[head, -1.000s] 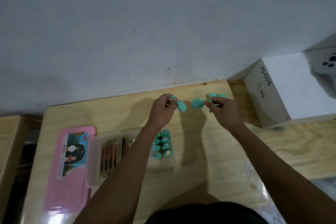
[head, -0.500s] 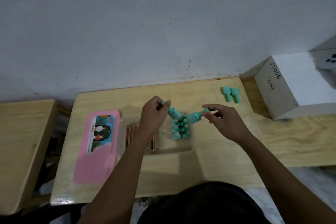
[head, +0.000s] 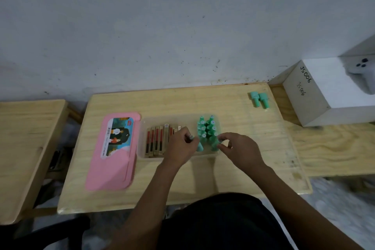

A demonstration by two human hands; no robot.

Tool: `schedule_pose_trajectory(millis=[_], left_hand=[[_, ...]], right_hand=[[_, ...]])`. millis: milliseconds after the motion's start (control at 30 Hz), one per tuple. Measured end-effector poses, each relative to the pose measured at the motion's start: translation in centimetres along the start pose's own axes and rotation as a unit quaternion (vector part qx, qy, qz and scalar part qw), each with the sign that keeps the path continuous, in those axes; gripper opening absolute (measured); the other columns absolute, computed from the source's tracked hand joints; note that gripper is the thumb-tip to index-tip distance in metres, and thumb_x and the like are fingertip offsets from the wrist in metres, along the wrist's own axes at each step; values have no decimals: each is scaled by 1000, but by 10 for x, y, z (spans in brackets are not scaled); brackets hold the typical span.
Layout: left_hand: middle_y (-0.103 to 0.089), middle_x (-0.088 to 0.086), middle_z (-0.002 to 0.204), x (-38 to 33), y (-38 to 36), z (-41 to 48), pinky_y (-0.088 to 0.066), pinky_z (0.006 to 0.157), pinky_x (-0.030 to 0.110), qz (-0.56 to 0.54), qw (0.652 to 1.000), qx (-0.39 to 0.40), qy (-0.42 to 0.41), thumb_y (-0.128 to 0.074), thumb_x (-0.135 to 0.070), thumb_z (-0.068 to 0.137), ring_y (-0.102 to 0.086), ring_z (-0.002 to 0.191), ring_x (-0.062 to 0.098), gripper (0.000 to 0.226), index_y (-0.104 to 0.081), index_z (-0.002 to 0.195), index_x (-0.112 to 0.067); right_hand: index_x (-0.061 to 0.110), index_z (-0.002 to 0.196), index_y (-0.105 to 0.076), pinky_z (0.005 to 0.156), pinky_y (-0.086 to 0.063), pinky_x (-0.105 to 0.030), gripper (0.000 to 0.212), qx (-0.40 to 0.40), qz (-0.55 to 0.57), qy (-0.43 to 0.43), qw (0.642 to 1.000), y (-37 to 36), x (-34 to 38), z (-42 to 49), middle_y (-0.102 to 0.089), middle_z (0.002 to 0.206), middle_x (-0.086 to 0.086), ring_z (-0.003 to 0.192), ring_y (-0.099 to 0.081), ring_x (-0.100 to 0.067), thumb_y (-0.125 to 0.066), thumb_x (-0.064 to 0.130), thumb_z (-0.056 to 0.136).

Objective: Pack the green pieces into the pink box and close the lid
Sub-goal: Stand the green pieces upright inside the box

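Observation:
A clear box tray (head: 142,148) sits mid-table beside its pink lid (head: 109,166), which lies flat to the left. Several green pieces (head: 207,128) stand in two rows in the tray's right part. My left hand (head: 180,146) pinches a green piece (head: 199,147) at the near end of the left row. My right hand (head: 237,148) pinches another green piece (head: 215,145) at the near end of the right row. Two more green pieces (head: 259,99) lie on the table at the far right.
Red and gold sticks (head: 156,140) fill the tray's left part. A white box marked JS006 (head: 328,91) stands at the right with a white controller (head: 363,75) on it. A second wooden table (head: 26,148) adjoins on the left. The wall runs close behind.
Both hands came down from above the tray and now hold their green pieces at the near ends of the rows inside it. The camera view shifted.

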State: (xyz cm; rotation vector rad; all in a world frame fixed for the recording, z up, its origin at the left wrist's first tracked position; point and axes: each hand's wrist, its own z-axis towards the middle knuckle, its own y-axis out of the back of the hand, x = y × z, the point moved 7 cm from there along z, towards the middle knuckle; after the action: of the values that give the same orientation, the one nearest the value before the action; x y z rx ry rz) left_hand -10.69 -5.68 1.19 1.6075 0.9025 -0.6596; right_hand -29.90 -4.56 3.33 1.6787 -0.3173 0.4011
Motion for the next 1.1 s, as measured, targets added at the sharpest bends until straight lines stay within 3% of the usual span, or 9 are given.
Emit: schedule_pose_trajectory(millis=[167, 300, 500, 800, 1000, 1100], left_hand=[[-42, 0, 58, 9, -17, 0, -30, 53, 28, 33, 999, 9, 20, -66, -21, 82, -38, 52, 14, 30, -43, 64, -14], [-43, 0, 57, 9, -24, 5, -31, 51, 28, 26, 999, 13, 21, -68, -19, 80, -39, 52, 13, 31, -43, 62, -15], [-45, -1, 57, 13, -35, 12, -29, 49, 27, 28, 999, 31, 31, -71, -25, 81, -40, 51, 12, 31, -47, 64, -14], [-47, -3, 55, 17, -46, 15, -30, 49, 28, 27, 999, 26, 20, -72, -23, 80, -41, 51, 13, 34, -43, 61, -17], [-52, -3, 58, 16, -51, 11, -31, 47, 28, 55, 998, 21, 7, -71, -25, 82, -47, 51, 12, 28, -47, 70, -16], [-60, 1, 66, 14, -52, 10, -37, 50, 27, 47, 999, 28, -3, -69, -23, 83, -57, 58, 16, 22, -50, 75, -16]], right_hand=[[30, 100, -72, 77, -45, -35, 18, -14, -89, 46, 995, -21, 7, 7, -68, 106, 5, 98, -60, -20, -67, 34, 84], [28, 96, -75, 74, -44, -35, 18, -44, -97, 26, 994, -23, 5, 12, -59, 102, 1, 99, -55, -23, -74, 30, 78], [30, 105, -72, 82, -42, -33, 22, -10, -70, 5, 998, -23, 4, 21, -52, 108, 1, 106, -47, -19, -70, 35, 83], [31, 105, -72, 81, -43, -33, 23, -8, -69, 18, 997, -21, 2, 22, -56, 106, 3, 103, -50, -18, -71, 35, 83], [28, 86, -77, 61, -46, -31, 21, -37, -96, 56, 993, -19, 3, 20, -63, 84, 3, 80, -61, -21, -85, 29, 67], [26, 92, -77, 63, -46, -31, 21, -38, -95, 76, 992, -18, 4, 20, -63, 86, 2, 82, -61, -21, -81, 28, 72]])
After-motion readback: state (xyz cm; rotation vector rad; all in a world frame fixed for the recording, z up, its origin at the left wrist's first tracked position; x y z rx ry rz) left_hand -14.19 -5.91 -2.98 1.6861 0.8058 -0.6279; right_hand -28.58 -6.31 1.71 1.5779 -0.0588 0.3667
